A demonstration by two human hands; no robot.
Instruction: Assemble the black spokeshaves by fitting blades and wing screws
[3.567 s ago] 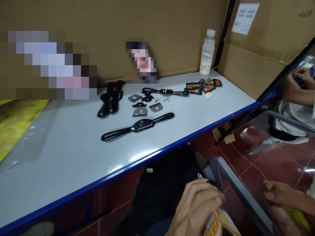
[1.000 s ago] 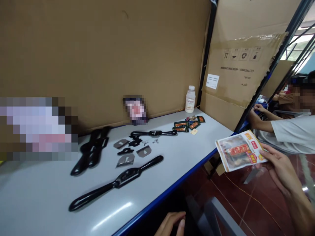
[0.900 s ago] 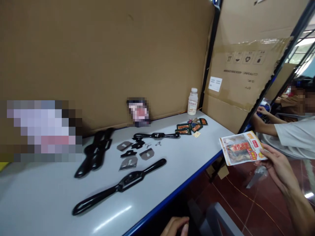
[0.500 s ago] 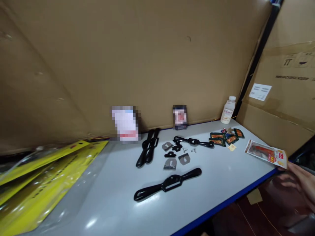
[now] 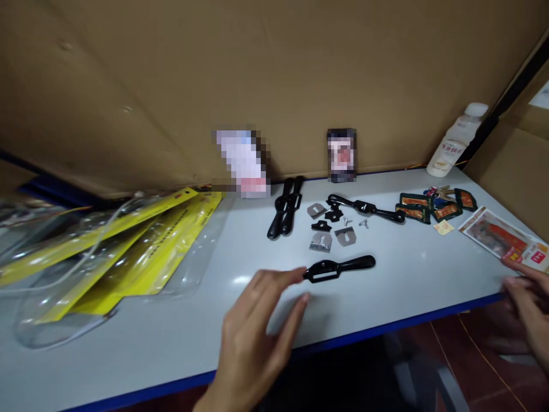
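Observation:
My left hand (image 5: 257, 332) reaches over the front of the table, thumb and forefinger apart. Its forefinger tip is at the near black spokeshave body (image 5: 323, 272) and covers that tool's left handle. Contact there is hard to tell. At the right edge my right hand (image 5: 529, 303) has its fingers apart, with one fingertip at the lower edge of a flat snack packet (image 5: 500, 234) lying on the table. Behind the near spokeshave lie grey slotted blades (image 5: 345, 236), small black cap plates (image 5: 321, 225) and two small silver screws (image 5: 363, 223).
Two spokeshave bodies (image 5: 285, 209) lie side by side at the back, another (image 5: 364, 207) farther right. Yellow-carded clear packages (image 5: 141, 252) fill the left. Green sachets (image 5: 414, 207), keys (image 5: 446, 191) and a bottle (image 5: 446, 143) stand or lie right. Cardboard (image 5: 171, 74) walls the back.
My left hand has come into view and reached the near spokeshave. The packet, earlier tilted in my right hand, now lies on the table. The view has shifted.

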